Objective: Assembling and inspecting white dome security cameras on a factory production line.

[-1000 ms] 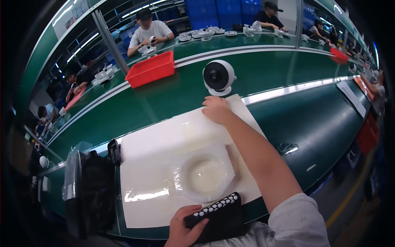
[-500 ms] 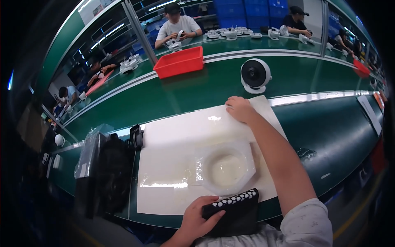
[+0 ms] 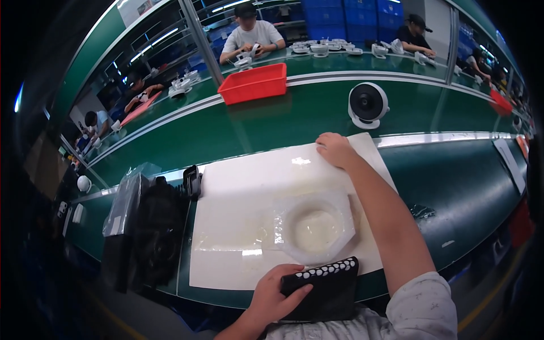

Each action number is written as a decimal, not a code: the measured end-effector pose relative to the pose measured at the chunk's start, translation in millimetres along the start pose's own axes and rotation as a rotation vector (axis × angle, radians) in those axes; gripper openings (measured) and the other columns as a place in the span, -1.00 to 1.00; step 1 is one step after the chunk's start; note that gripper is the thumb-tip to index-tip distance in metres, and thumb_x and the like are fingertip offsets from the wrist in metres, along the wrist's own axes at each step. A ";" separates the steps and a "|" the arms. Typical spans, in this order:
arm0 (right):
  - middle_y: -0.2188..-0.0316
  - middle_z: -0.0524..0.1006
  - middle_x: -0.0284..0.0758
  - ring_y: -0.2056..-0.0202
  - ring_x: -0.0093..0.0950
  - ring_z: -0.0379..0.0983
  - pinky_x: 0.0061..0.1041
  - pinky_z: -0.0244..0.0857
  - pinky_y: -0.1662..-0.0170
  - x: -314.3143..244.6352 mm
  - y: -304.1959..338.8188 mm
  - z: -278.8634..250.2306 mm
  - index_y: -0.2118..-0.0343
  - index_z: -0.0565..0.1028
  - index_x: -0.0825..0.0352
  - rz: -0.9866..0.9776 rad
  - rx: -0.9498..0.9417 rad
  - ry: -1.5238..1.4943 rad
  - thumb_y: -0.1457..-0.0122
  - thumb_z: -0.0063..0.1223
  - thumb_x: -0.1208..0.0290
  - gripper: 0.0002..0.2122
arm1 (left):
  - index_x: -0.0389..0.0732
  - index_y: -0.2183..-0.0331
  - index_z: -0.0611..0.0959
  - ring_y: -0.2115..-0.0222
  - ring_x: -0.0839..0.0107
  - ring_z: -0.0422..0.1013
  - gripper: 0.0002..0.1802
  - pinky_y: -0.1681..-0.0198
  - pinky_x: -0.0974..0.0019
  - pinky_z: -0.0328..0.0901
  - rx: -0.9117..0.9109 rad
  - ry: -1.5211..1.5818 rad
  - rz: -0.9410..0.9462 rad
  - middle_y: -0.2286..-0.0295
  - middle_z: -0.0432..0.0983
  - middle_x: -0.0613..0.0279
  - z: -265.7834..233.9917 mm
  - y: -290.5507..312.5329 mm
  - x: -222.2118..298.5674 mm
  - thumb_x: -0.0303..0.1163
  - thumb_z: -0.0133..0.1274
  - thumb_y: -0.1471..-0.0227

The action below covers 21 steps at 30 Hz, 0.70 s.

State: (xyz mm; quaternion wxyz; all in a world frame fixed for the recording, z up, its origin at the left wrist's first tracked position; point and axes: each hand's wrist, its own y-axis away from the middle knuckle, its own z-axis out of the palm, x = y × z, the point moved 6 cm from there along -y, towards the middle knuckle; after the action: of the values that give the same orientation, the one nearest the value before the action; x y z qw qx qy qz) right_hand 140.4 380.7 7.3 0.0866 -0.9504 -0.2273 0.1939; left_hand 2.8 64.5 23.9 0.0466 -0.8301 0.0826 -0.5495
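My left hand (image 3: 276,292) grips the left end of a black flat, box-like object (image 3: 326,292) at the near edge of the table. A row of white rounded spots lines its top edge. My right hand (image 3: 335,149) rests on the far edge of a white sheet (image 3: 232,221), fingers stretched out and holding nothing I can see. Between the hands, a translucent whitish ring-shaped piece (image 3: 347,229) lies on the sheet, with a round opening in its middle. Beyond my right hand stands a white round camera (image 3: 368,106) with a black lens face, on a small base.
Left of the sheet are a black bag-like bundle (image 3: 161,226), a plastic-wrapped box (image 3: 122,204) and a small black holder (image 3: 192,182). A red bin (image 3: 253,84) sits farther off. Co-workers handle white parts across the green bench (image 3: 272,124). A metal strip (image 3: 442,137) crosses the table.
The whole view has shifted slightly, and the white camera stands a little farther right relative to the sheet and bin. Both hands keep their places on the black object and the sheet.
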 end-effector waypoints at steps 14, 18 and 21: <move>0.12 0.33 -0.37 0.04 -0.40 0.16 -0.40 -0.01 -0.01 -3.3 -1.8 -1.4 0.20 0.41 0.19 -0.002 -0.002 -0.018 -0.03 -0.20 0.26 -0.72 | -0.26 0.32 0.45 0.34 0.29 0.39 -0.62 0.28 0.40 0.26 0.011 0.021 0.020 0.36 0.42 0.11 -2.8 0.9 1.1 -0.37 0.16 0.25; 0.11 0.32 -0.37 0.04 -0.40 0.15 -0.40 -0.02 -0.02 -2.6 0.1 -1.6 0.20 0.40 0.20 0.004 -0.006 -0.031 -0.03 -0.20 0.25 -0.72 | -0.26 0.32 0.45 0.34 0.29 0.39 -0.63 0.28 0.40 0.26 0.006 0.012 0.013 0.36 0.42 0.11 -2.5 1.4 3.2 -0.38 0.16 0.25; 0.11 0.32 -0.37 0.03 -0.40 0.15 -0.40 -0.02 -0.02 -2.4 0.2 -3.0 0.20 0.40 0.20 0.006 -0.011 -0.023 -0.03 -0.20 0.25 -0.72 | -0.26 0.32 0.45 0.35 0.29 0.39 -0.63 0.29 0.40 0.26 0.010 0.000 0.026 0.36 0.42 0.11 -2.2 0.9 5.1 -0.37 0.16 0.25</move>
State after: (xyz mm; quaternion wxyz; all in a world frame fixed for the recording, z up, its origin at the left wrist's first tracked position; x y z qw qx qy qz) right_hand 139.7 379.2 10.7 0.0780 -0.9493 -0.2265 0.2037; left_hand 2.6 62.7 29.2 0.0577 -0.8287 0.0907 -0.5492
